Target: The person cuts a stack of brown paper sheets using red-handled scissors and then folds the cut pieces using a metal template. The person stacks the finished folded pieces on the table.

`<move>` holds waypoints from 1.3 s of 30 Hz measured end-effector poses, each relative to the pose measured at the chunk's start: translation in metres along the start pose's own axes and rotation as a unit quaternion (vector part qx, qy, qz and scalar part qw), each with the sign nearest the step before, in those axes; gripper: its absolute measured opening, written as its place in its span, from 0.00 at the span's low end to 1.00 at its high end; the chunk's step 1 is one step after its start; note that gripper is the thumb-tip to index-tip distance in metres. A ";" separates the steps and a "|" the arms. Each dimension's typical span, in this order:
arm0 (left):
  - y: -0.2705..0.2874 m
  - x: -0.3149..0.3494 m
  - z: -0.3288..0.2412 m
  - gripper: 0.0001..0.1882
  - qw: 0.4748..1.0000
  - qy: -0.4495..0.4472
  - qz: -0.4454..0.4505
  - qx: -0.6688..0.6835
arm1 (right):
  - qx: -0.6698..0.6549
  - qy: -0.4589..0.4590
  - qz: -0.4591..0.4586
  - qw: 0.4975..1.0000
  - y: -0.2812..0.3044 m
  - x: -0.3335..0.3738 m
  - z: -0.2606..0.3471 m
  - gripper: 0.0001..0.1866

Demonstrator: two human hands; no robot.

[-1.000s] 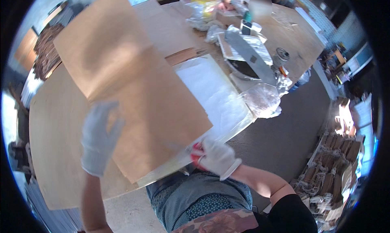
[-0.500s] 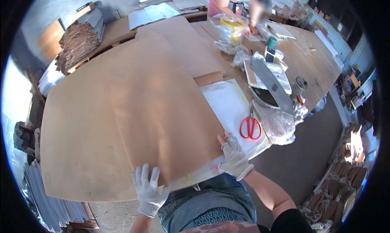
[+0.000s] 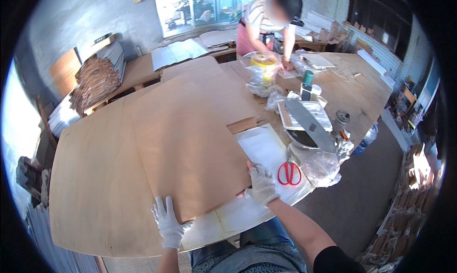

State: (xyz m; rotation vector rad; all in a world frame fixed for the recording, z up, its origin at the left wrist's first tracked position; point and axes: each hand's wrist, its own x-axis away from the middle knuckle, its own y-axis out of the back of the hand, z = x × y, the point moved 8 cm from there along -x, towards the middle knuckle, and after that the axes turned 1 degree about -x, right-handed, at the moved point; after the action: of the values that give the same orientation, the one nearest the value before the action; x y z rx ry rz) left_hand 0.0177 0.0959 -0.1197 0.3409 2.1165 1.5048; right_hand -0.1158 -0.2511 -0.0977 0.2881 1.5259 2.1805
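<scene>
A large brown paper sheet [image 3: 190, 149] lies on the wooden table in front of me. My left hand [image 3: 169, 223], in a white glove, rests at the sheet's near left corner with its fingers stretched out. At the near right corner, my right hand [image 3: 262, 185], also gloved with bare fingertips showing, has its bent fingers around the sheet's edge. A white sheet [image 3: 266, 147] shows from under the brown one. Red-handled scissors [image 3: 289, 173] lie on it, just right of my right hand.
Beyond the scissors stand a dark basin [image 3: 302, 138], a long grey board [image 3: 310, 123], a clear plastic bag [image 3: 320, 169] and a green-capped bottle [image 3: 308, 78]. Across the table [image 3: 90, 178] a person [image 3: 257, 25] bends over it near a yellow container [image 3: 264, 66]. Stacked brown sheets [image 3: 97, 80] sit at the back left.
The brown sheet has slid away from the table's near edge, with both hands at its corners. The view has tilted up, showing more of the window and the other person.
</scene>
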 end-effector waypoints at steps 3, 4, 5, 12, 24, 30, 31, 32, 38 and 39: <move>-0.009 -0.027 0.002 0.69 0.999 0.019 0.018 0.020 | -0.047 -0.051 0.050 0.996 0.013 -0.027 0.007 0.69; -0.011 -0.035 0.004 0.69 0.999 0.028 0.028 0.022 | -0.043 -0.054 0.053 0.996 0.009 -0.030 0.008 0.69; -0.012 -0.040 0.004 0.69 0.999 0.021 0.033 0.025 | -0.040 -0.056 0.056 0.996 0.003 -0.035 0.006 0.70; -0.001 -0.043 0.025 0.67 0.972 -0.082 0.062 0.211 | -0.264 -0.065 0.155 0.950 -0.011 -0.073 -0.058 0.55; -0.049 -0.056 0.107 0.41 0.621 0.193 0.027 0.759 | -0.334 -0.162 0.248 0.895 -0.046 -0.149 -0.035 0.49; -0.031 -0.060 0.095 0.39 0.667 0.174 0.009 0.724 | -0.261 -0.146 0.235 0.925 -0.041 -0.152 -0.023 0.49; -0.020 -0.060 0.088 0.39 0.687 0.181 0.003 0.704 | -0.215 -0.150 0.222 0.939 -0.019 -0.148 -0.011 0.49; -0.013 -0.059 0.080 0.39 0.705 0.188 0.000 0.684 | -0.200 -0.131 0.191 0.952 0.006 -0.148 0.005 0.47; 0.013 -0.021 0.082 0.41 0.750 0.204 0.000 0.629 | -0.184 -0.103 0.140 0.967 0.076 -0.074 0.076 0.39; 0.012 -0.008 0.088 0.42 0.757 0.206 0.008 0.620 | -0.190 -0.114 0.145 0.964 0.072 -0.050 0.074 0.39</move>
State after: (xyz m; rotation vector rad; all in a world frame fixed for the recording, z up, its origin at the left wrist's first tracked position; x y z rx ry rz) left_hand 0.0707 0.1672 -0.1282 0.4772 3.1996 -0.1156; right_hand -0.0593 -0.2339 0.0007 0.6409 0.9639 2.5033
